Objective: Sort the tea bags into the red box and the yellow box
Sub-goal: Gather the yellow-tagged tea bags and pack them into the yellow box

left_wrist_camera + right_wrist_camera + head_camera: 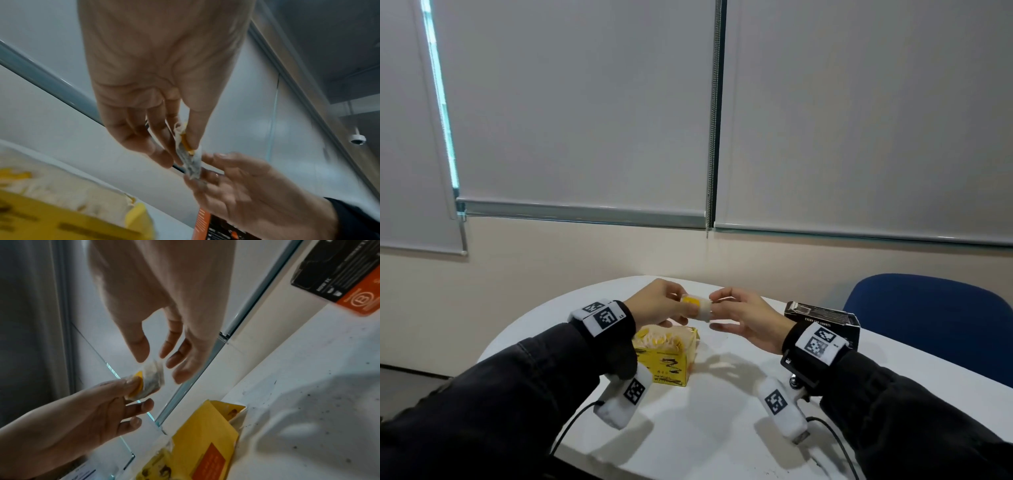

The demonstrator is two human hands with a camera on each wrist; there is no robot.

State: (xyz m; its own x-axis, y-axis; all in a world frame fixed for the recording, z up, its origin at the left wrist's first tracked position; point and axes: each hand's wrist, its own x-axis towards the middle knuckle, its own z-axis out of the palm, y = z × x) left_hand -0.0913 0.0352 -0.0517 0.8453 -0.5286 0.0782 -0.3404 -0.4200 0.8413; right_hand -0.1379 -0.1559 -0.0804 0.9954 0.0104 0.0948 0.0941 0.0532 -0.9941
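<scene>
A white tea bag [700, 308] with a yellow tag is held in the air between my two hands, above the table. My left hand [681, 303] pinches its tagged end between thumb and fingers [164, 134]. My right hand [717, 310] reaches in from the right with thumb and fingers spread around the free end of the tea bag [153, 379], and its fingertips [207, 158] brush the paper without gripping it. The yellow box [664, 363] stands open just below my left wrist, with several yellow-tagged bags inside. A dark box with an orange-red panel [822, 320] stands behind my right wrist.
The white round table [722, 428] ends close to the wall behind my hands. A blue chair [928, 315] stands at the right behind the dark box. Black cables [835, 442] trail over the table's near part from both wrists.
</scene>
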